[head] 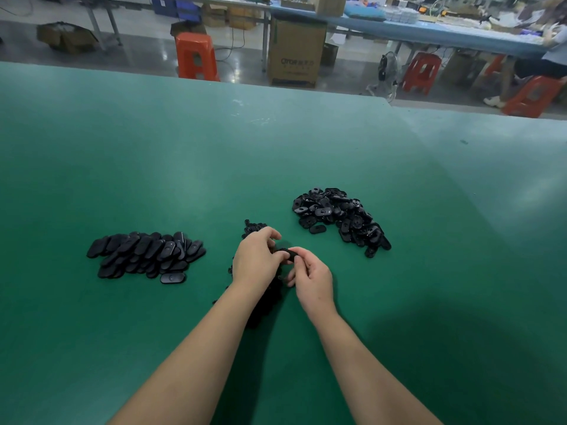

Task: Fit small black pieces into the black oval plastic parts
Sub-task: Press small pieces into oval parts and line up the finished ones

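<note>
— What are our fingers (279,256) doing right now?

— We are pinching one black oval plastic part (287,252) between both hands, just above the green worktop (184,154); the left hand (256,260) is curling over its near end, the right hand (313,279) gripping the other. Whether a small black piece is already under the left fingertips, we cannot tell.

— So which step?

— We are judging it the fitting itself. Next we are needing a firm press, then a drop onto the tidy stack of black oval parts (145,256) at left, and a fresh one from the loose heap of black oval parts (340,219) at right; the small black pieces (253,228) are lying just beyond the left hand.
</note>
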A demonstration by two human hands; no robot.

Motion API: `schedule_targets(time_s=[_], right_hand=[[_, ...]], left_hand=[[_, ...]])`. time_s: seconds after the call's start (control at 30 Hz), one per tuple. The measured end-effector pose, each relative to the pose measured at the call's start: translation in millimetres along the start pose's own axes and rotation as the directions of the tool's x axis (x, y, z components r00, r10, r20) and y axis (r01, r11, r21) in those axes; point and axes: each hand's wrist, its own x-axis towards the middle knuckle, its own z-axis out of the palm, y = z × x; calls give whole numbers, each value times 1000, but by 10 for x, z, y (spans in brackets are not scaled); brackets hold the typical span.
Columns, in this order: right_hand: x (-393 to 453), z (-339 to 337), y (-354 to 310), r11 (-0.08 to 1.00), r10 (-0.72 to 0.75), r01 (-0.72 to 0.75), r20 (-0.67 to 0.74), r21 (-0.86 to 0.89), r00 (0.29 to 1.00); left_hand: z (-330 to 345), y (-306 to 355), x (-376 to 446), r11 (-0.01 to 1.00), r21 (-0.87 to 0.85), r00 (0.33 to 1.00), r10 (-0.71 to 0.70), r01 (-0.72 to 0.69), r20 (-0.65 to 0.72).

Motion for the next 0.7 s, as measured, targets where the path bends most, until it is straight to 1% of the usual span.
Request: schedule_targets(time_s=[0.07, 0.13, 0.33, 0.4, 0.7], right_hand=[[-1, -11, -3, 1000, 4, -4, 11, 0, 1000], [1, -12, 1, 1000, 11, -11, 33, -6, 999], [-3, 13, 10, 1000, -8, 9, 64, -21, 998], [1, 18, 8, 1000, -5, 6, 59, -13, 998], [4, 5, 33, 999, -8, 10, 58, -38, 998]], left_hand=[[-28, -38, 12, 999, -34, 998, -10, 12, 62], [-43, -74, -5, 996, -80, 995, -32, 39, 94], [1, -154, -76, 962, -254, 993, -82, 100, 80], [13, -147, -63, 958, -270, 994, -79, 98, 81], [68, -147, -41, 965, -242, 994, -80, 96, 75]])
